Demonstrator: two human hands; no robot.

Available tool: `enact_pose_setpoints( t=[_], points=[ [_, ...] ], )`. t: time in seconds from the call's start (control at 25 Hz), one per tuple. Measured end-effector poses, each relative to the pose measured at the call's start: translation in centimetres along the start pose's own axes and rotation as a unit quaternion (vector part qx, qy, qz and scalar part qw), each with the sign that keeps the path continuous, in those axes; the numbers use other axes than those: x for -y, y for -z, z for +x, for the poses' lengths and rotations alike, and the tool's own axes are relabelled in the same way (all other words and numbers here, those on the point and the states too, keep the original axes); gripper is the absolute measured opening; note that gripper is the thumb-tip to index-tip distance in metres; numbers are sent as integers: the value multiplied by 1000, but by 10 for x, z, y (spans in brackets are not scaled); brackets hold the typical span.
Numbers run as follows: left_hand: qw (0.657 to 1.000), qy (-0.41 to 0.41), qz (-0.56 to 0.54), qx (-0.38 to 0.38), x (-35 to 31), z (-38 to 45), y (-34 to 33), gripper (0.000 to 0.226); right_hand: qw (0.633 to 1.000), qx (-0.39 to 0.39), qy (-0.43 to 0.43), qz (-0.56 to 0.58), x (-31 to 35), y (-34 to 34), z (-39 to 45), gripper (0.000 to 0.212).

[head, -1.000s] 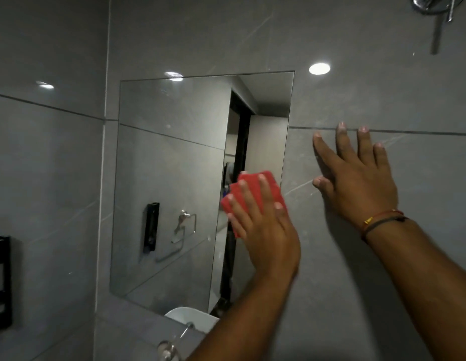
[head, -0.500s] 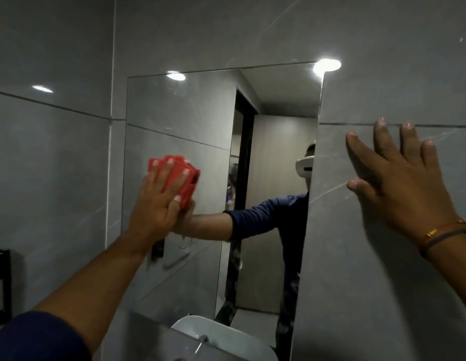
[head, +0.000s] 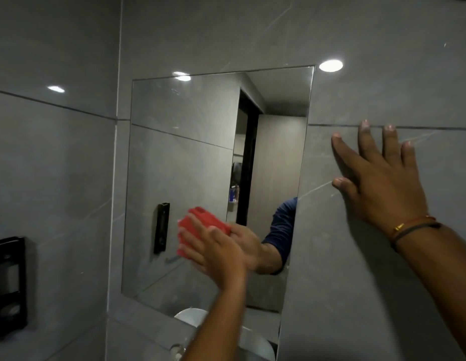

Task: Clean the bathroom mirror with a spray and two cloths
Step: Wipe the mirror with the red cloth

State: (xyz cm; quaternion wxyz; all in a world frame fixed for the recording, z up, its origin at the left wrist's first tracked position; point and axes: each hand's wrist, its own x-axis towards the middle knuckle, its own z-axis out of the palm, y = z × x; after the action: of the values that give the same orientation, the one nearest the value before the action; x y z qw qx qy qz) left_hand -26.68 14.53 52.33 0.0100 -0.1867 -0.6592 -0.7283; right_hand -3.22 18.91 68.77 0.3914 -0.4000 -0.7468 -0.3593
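A frameless rectangular mirror point(head: 190, 152) is set into the grey tiled wall. My left hand point(head: 216, 254) presses a folded red cloth point(head: 200, 222) flat against the lower middle of the glass; its reflection meets it there. My right hand point(head: 377, 178) lies flat on the wall tile to the right of the mirror, fingers spread, holding nothing, with bracelets at the wrist. No spray bottle or second cloth is in view.
A black wall-mounted dispenser point(head: 7, 285) hangs on the left wall. Below the mirror a white basin point(head: 255, 342) and a chrome tap point(head: 177, 351) show partly behind my left forearm. The mirror reflects a dark doorway.
My left hand with the red cloth has swept from the upper left of the mirror down to its lower middle. My right hand has stayed flat on the wall.
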Motion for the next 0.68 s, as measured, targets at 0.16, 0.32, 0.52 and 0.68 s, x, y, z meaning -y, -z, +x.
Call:
enact_pose_setpoints(
  t=[0.16, 0.32, 0.52, 0.68],
  points=[
    [933, -311, 137, 118, 18, -89, -26, 64, 1000, 8, 0, 15, -1, 3, -2, 85],
    [590, -733, 254, 223, 81, -7, 8, 66, 1000, 24, -6, 14, 3, 3, -3, 100],
    [565, -750, 292, 180, 90, 138, 51, 75, 999, 29, -15, 19, 8, -1, -2, 105],
    [802, -550, 213, 96, 110, 223, 93, 64, 999, 19, -12, 29, 6, -5, -2, 107]
  ],
)
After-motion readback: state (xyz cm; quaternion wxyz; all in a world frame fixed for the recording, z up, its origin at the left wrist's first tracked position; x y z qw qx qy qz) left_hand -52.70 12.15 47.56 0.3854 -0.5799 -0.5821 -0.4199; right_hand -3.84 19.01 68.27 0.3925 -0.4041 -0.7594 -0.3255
